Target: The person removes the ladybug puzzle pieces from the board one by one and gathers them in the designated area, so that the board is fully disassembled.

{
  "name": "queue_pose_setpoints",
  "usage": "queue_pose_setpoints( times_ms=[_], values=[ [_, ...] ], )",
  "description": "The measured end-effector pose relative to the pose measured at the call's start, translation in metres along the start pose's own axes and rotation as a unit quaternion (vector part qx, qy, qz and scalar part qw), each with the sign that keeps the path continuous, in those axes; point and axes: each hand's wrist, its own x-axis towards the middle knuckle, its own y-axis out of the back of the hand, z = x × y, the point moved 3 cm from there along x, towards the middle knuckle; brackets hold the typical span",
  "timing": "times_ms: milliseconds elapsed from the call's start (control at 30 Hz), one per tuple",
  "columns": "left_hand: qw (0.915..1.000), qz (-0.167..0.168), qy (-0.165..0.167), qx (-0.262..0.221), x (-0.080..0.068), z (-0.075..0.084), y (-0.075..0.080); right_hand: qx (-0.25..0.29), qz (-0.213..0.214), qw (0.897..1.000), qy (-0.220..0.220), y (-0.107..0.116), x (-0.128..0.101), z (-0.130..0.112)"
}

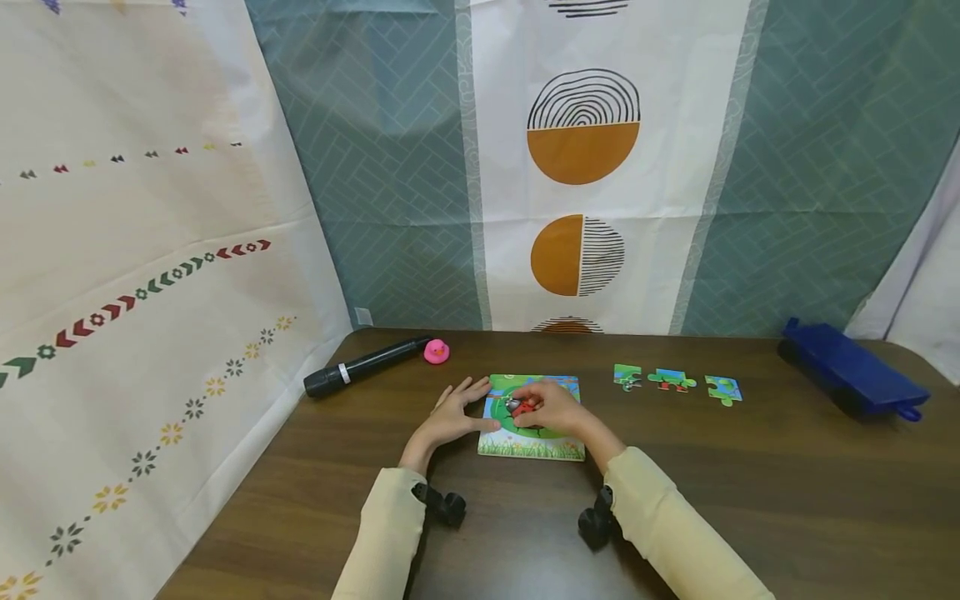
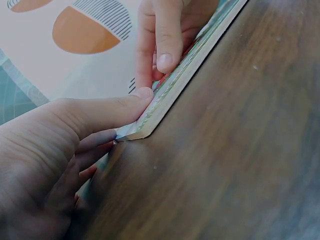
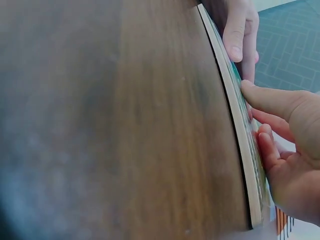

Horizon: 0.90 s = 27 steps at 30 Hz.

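In the head view a flat puzzle board (image 1: 531, 448) with a grassy, green-leaf picture lies on the brown table. My left hand (image 1: 450, 415) rests at its left side, fingers fairly straight along the edge and thumb touching the top. The left wrist view shows that thumb (image 2: 112, 112) near the board's corner. Over the middle of the board, my right hand (image 1: 558, 410) pinches a red ladybug puzzle piece (image 1: 522, 409) between thumb and fingers. The hand partly hides the piece. In the right wrist view the right thumb (image 3: 272, 100) reaches down to the board's surface.
Three loose puzzle pieces lie right of the board: one at left (image 1: 627, 377), one in the middle (image 1: 671, 380), one at right (image 1: 723, 389). A black flashlight (image 1: 367, 365) and pink rubber duck (image 1: 437, 351) sit back left. A blue plastic tray (image 1: 855, 367) stands at the right.
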Motion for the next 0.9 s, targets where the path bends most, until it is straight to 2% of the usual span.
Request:
queue_pose_setpoints(
  times_ms=[133, 300, 467, 900],
  values=[
    [1.0, -0.004, 0.001, -0.005, -0.0001, 0.0007, -0.0006, -0.014, -0.003, 1.0, -0.011, 0.0003, -0.0002, -0.002],
    [1.0, -0.003, 0.004, -0.007, -0.0008, 0.0, -0.0003, -0.001, -0.011, 1.0, 0.007, -0.001, 0.0007, -0.0069],
    [1.0, 0.001, 0.006, -0.004, -0.0006, -0.0022, 0.0006, -0.009, -0.011, 1.0, -0.009, -0.0031, 0.0037, -0.0065],
    [0.9999, 0.001, 0.006, -0.011, 0.0005, -0.0004, 0.0001, 0.026, -0.008, 0.999, -0.028, -0.0037, 0.0047, -0.0062]
  ],
)
